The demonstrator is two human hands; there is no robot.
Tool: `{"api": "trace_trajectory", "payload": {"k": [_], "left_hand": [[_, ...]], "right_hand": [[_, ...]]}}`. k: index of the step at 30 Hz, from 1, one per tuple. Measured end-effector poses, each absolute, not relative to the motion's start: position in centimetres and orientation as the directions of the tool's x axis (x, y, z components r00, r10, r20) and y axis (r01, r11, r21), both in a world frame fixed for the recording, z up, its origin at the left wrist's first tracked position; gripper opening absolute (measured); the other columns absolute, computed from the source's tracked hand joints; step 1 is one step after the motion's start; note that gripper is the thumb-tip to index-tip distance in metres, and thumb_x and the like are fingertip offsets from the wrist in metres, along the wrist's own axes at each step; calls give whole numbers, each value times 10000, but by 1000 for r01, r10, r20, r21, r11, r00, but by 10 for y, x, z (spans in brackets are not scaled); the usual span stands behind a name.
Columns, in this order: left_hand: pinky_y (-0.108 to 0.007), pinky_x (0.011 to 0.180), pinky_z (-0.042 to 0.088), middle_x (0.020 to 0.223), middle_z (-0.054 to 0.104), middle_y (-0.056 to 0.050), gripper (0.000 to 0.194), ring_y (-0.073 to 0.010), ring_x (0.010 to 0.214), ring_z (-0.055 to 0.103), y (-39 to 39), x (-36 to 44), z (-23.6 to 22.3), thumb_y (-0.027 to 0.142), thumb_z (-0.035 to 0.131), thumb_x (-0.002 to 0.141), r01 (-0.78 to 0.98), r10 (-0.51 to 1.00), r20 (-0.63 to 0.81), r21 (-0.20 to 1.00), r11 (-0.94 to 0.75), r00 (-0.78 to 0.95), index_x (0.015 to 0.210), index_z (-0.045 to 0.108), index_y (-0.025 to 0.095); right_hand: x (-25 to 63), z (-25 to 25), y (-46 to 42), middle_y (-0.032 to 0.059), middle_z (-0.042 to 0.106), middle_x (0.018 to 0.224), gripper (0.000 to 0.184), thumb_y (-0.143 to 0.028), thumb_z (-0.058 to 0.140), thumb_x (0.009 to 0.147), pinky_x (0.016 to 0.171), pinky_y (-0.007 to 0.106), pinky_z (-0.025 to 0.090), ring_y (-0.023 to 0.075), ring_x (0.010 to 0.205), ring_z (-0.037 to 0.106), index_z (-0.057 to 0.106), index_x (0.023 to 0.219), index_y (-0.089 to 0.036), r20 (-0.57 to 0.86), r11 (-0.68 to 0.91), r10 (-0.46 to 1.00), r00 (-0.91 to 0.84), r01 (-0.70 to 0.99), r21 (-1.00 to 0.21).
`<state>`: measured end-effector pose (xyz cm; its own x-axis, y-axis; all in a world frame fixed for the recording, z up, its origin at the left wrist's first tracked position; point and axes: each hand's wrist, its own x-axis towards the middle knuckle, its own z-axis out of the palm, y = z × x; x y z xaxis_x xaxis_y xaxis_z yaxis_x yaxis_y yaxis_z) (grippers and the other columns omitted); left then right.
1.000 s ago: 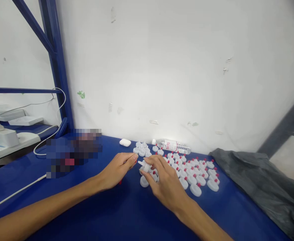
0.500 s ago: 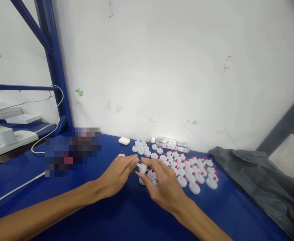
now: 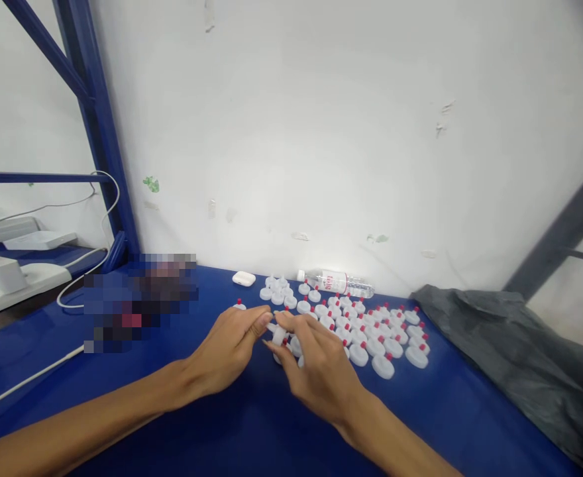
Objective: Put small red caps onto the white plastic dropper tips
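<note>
Right hand (image 3: pixel 324 364) pinched white cap (image 3: pixel 278 336) at its ten o'clock; spout (image 3: pixel 271 327) pointed likewise, toward left hand (image 3: pixel 226 346), curled closed, contents unclear.

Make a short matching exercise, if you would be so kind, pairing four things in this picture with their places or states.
1. clear plastic bottle
2. small white rounded case
3. dark grey crumpled sheet
4. right hand

A. grasping a round white plastic piece
B. spread along the right side of the blue table
C. lying on its side, white cap at one end
D. farthest left of these four

Pairs: 1-C, 2-D, 3-B, 4-A
</note>
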<state>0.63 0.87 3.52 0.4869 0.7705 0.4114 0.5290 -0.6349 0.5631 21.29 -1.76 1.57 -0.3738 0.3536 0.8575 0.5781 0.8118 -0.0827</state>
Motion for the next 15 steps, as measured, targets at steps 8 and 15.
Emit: {"api": "trace_trajectory", "payload": {"k": [8, 15], "left_hand": [[-362, 786, 469, 855, 738, -32, 411, -245, 808, 682, 39, -18, 60, 402, 362, 1193, 796, 796, 446, 253, -551, 409, 908, 614, 248], [-365, 823, 478, 1113, 770, -158, 235, -329, 1091, 662, 78, -55, 60, 202, 504, 1116, 914, 867, 362, 82, -397, 343, 1040, 725, 176]], "right_hand": [[229, 35, -7, 102, 867, 1147, 292, -394, 635, 1161, 958, 494, 671, 310, 1045, 814, 725, 1376, -216, 799, 691, 454, -394, 721, -38], [253, 46, 18, 80, 849, 1207, 437, -329, 343, 1230, 1120, 550, 569, 313, 1216, 766, 776, 1189, -283, 629, 582, 663, -406, 808, -92]]}}
